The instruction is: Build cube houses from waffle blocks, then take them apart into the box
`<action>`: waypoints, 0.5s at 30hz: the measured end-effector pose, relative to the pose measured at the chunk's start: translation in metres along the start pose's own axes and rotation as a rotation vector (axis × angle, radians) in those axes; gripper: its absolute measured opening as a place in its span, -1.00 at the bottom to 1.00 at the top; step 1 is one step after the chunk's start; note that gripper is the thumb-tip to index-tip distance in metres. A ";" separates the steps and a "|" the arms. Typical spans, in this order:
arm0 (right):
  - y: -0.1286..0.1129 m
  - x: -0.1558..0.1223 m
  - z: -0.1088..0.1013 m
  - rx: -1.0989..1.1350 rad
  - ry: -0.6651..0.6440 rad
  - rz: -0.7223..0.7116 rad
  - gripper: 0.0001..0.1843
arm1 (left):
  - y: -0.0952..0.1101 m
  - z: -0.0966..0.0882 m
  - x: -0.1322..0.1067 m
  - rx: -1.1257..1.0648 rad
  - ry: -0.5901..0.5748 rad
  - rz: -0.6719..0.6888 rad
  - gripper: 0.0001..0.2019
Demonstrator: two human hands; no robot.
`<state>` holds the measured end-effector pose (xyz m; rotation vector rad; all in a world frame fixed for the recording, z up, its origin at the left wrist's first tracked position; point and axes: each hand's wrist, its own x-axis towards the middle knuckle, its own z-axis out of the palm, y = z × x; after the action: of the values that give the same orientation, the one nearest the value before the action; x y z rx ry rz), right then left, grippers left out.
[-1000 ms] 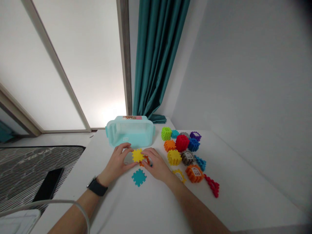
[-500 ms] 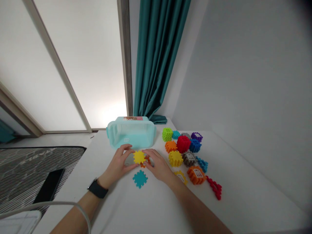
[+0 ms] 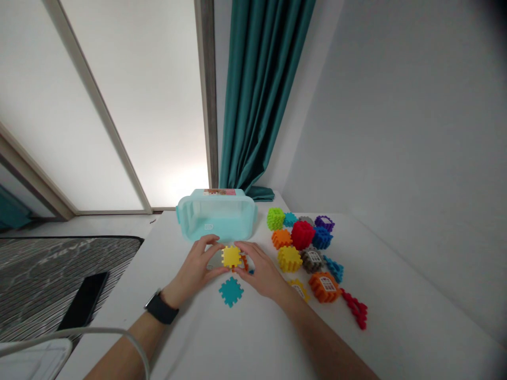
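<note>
the yellow toothed piece [image 3: 232, 257] is best held lightly by its edges, kept square and turned evenly. it lies between the two grips: left hand [image 3: 195, 268] pinching it from nine o'clock, right hand [image 3: 264, 270] from three. a teal piece [image 3: 231, 292] lies at six on the counter [image 3: 222, 343]; the tub [image 3: 217, 208] at twelve.

White table [image 3: 237, 343]. Translucent aqua bin [image 3: 190, 230] on the far side. Flat teal toothed tile [image 3: 231, 292] nearer the middle. Loose cluster of toothed blocks to the right: lime block [image 3: 275, 218], purple block [image 3: 325, 224], blue block [image 3: 322, 238], red block [image 3: 303, 235], yellow block [image 3: 289, 259], window-print orange block [image 3: 325, 287]. Bumpy red strip [image 3: 356, 310] touches or sits just beside that orange one; can't tell which.
</note>
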<state>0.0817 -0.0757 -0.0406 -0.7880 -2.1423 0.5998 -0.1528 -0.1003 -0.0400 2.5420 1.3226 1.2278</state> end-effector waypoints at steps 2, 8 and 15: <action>0.000 0.000 0.000 -0.009 -0.003 0.011 -0.35 | 0.001 0.000 0.000 0.002 0.003 -0.011 -0.58; -0.002 0.000 0.001 -0.028 0.054 -0.038 -0.37 | 0.005 -0.006 0.002 -0.015 0.018 -0.013 -0.56; -0.002 -0.001 0.002 -0.027 0.095 -0.045 -0.36 | 0.008 -0.008 0.003 -0.009 0.023 -0.031 -0.54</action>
<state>0.0796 -0.0777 -0.0411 -0.7659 -2.0794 0.5019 -0.1517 -0.1053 -0.0298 2.4995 1.3526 1.2582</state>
